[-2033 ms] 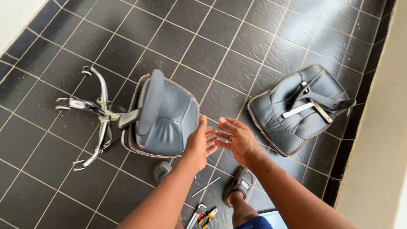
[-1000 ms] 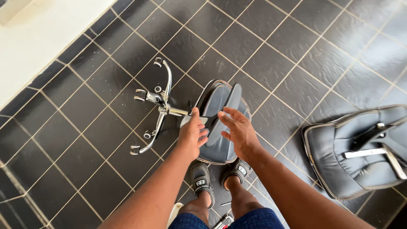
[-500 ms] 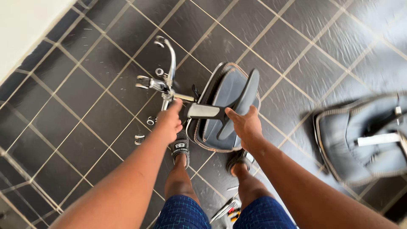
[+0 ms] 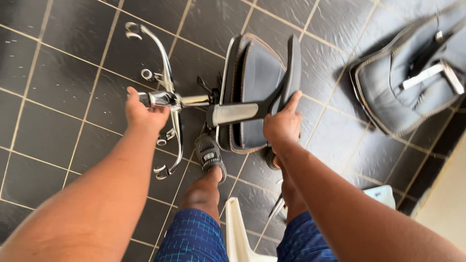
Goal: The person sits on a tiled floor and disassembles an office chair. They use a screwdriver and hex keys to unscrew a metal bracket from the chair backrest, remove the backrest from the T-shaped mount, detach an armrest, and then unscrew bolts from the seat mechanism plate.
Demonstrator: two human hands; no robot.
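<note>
On the dark tiled floor [image 4: 58, 87], an office chair seat [image 4: 252, 92] is lying tipped on its side, its grey cushion facing right and its underside facing left. Out of that underside a chrome column [image 4: 194, 101] is running left to a chrome star base [image 4: 162, 97], whose curved legs are spreading up and down with bare caster sockets at the tips.

Left hand [image 4: 143, 114] is closing around the hub of the base, fingers curled over the metal where the column is meeting it. Right hand [image 4: 282, 125] is gripping the armrest [image 4: 252, 110], a black bar with a silver middle, crossing the seat's front; the forefinger is pointing up along the seat's edge.

Below the seat, the person's feet are standing in grey sandals [image 4: 209, 154], the left one just beside the seat's lower edge, the other mostly hidden behind the right wrist. Blue checked shorts [image 4: 194, 237] are showing at the bottom, with a white plastic piece [image 4: 238, 233] between the legs.

Well apart, at the upper right, a grey chair back [image 4: 407, 82] is lying flat with a metal bracket [image 4: 432, 75] on it.
</note>
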